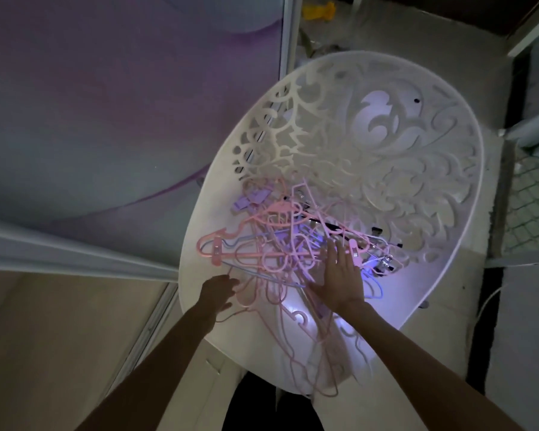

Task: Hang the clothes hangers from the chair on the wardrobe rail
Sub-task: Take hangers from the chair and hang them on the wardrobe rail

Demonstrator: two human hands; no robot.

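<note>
Chair (423, 157): white, cut-out scroll pattern, dim room
Hangers (271, 244): tangled pink and blue pile on chair seat
Left hand (220, 290): fingers curled round pink hanger wires
Right hand (341, 281): flat, fingers straight on pile
Floor (492, 306): pale

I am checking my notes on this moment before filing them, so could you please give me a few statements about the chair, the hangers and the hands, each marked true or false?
1. The hangers lie in a tangled pile on the seat of the white chair. True.
2. The right hand is spread flat over the pile, fingers straight. True.
3. The left hand is raised high above the chair, far from the hangers. False: it is down at the near left edge of the pile.
4. All the hangers are black. False: most are pink, with some blue and purple.
5. The chair back is solid and plain. False: it is pierced with an ornamental cut-out pattern.
</note>
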